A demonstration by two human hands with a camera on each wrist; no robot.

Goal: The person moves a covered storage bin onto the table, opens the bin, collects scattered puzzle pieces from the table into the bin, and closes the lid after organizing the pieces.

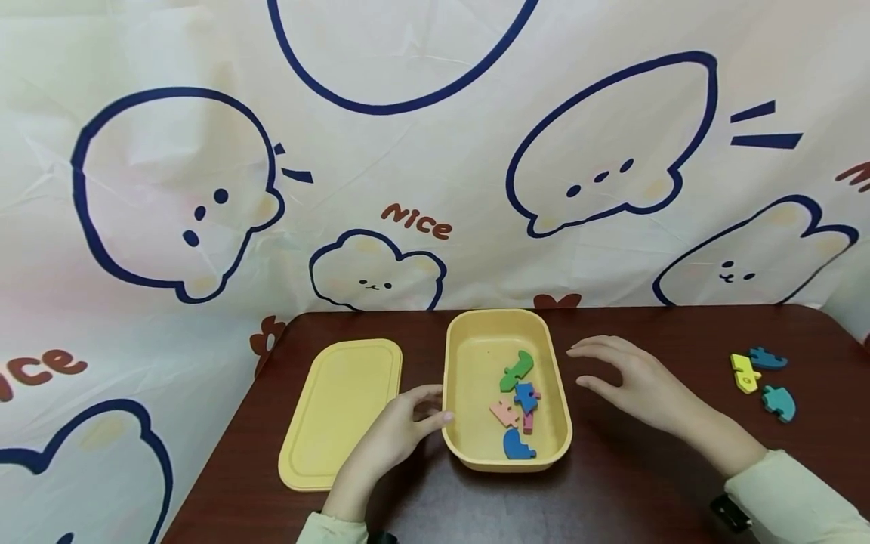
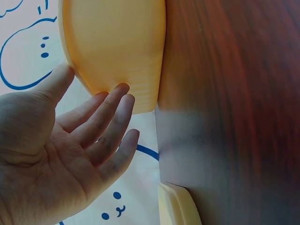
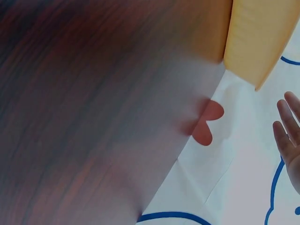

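A yellow plastic box (image 1: 469,446) stands on the table with several puzzle pieces lying loose inside, among them a green piece (image 1: 516,370), a light pink piece (image 1: 504,413) and a blue curved piece (image 1: 518,446). My left hand (image 1: 401,431) is at its left side. In the left wrist view the thumb (image 2: 61,82) is at the rim and relaxed fingertips (image 2: 123,88) rest along the outer wall. To the right of the box, my right hand (image 1: 635,381) hovers with loosely bent fingers and holds nothing; the right wrist view catches only part of it.
A flat yellow lid (image 1: 340,408) lies left of the box. Over on the right are a yellow puzzle piece (image 1: 745,374), a dark blue one (image 1: 768,358) and a teal one (image 1: 779,403). Behind the dark brown table (image 1: 632,483) hangs a printed cloth (image 1: 476,166).
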